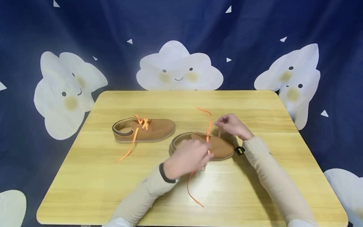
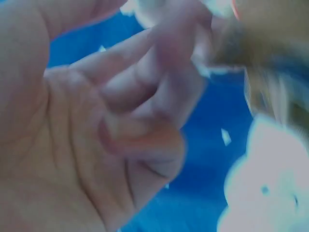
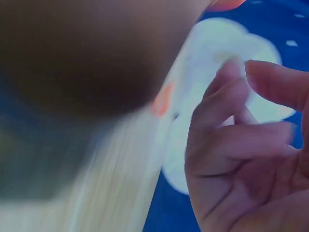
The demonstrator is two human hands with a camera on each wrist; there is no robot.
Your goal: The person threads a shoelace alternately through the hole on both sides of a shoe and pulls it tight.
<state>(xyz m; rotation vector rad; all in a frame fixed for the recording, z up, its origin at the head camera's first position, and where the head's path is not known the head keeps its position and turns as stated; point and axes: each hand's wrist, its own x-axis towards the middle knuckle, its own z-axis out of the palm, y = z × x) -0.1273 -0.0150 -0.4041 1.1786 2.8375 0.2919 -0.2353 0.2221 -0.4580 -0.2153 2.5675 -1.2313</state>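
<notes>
A brown shoe (image 1: pixel 222 148) with an orange lace (image 1: pixel 210 124) lies in the middle of the table, its toe to the right. One lace end stretches to the far side; the other trails toward the near edge. My left hand (image 1: pixel 188 157) is over the shoe's near side, beside the lacing. Motion blurs it; the left wrist view shows curled lower fingers, while thumb and index tips are out of frame, hiding any pinch. My right hand (image 1: pixel 233 126) hovers above the toe, right of the far lace. Its fingers (image 3: pixel 217 140) are loosely bent, thumb tip near them, with nothing visible between.
Another brown shoe (image 1: pixel 161 127), laced with orange lace (image 1: pixel 131 146), lies to the left, one end hanging onto the table. Both stand on a light wooden table (image 1: pixel 85 195) with rounded corners. Behind hangs a dark blue cloth (image 1: pixel 181 22) with white cloud prints.
</notes>
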